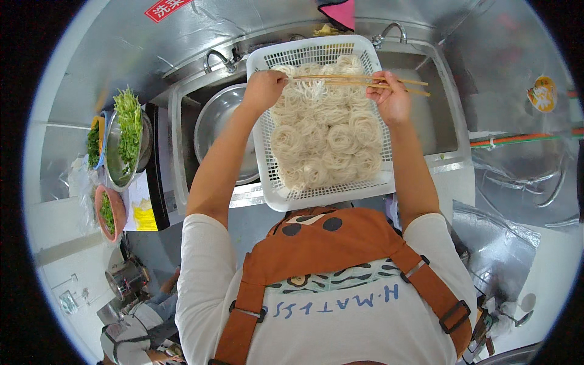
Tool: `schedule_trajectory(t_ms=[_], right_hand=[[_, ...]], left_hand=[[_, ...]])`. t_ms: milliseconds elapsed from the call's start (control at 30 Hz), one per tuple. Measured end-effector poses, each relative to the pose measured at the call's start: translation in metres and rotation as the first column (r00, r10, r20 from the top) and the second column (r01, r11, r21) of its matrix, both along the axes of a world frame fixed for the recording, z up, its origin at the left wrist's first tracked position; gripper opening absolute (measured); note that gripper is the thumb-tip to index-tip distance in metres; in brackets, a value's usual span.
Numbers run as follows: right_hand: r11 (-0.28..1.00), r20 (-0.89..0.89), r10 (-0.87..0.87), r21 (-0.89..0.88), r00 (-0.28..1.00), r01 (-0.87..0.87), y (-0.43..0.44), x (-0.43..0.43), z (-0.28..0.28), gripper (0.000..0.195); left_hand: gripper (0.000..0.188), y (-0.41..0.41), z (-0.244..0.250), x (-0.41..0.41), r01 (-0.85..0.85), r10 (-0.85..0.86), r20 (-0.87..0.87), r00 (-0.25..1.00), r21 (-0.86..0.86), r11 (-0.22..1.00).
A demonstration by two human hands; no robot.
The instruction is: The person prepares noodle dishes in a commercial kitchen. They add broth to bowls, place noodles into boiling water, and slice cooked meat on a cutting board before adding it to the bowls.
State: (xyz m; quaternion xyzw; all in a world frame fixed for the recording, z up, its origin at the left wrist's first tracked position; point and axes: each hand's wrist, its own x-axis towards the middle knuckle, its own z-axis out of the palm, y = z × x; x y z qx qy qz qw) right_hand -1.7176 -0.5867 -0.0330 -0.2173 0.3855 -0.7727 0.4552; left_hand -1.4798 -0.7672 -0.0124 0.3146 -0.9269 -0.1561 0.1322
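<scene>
A white plastic basket (261, 150) lies across the sink in front of me, holding several coiled nests of pale noodles (342, 139). My right hand (390, 98) grips a pair of long wooden chopsticks (349, 84) over the basket's far right side. The sticks lie nearly level and point left, with loose white noodle strands (315, 89) hanging at them. At the tip end, my left hand (264, 91) has its fingers pinched together over the basket's far left rim. Pale strands show at those fingertips; the grip itself is partly hidden.
A steel bowl (214, 132) sits in the left sink basin. Two faucets (219, 59) (394, 32) rise behind the basins. Leafy greens (127, 132) fill a metal bowl on the left, near a pink bowl (119, 212) of chopped greens. Another person (137, 324) is at the lower left.
</scene>
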Motion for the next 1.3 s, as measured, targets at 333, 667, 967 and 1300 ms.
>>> schedule_trajectory(t_ms=[333,667,967,1300], right_hand=[[0.998,0.124,-0.007,-0.058,0.992,0.014,-0.029,0.022,-0.002,0.026],[0.967,0.234,-0.026,-0.241,0.972,0.084,-0.041,-0.001,0.066,0.023],[0.915,0.257,0.05,-0.4,0.965,0.059,-0.045,-0.006,0.146,0.024],[0.906,0.241,-0.073,-0.389,0.968,0.165,-0.036,-0.054,0.134,0.03]], left_hand=[[0.025,0.015,0.058,-0.01,0.032,-0.026,-0.066,0.998,0.1,0.994],[0.062,0.007,0.074,0.004,0.166,0.056,-0.628,0.776,0.289,0.943],[0.037,0.028,-0.006,-0.031,0.167,0.223,-0.498,0.838,0.623,0.764],[0.014,0.077,-0.056,0.02,0.131,-0.143,0.088,0.986,0.123,0.984]])
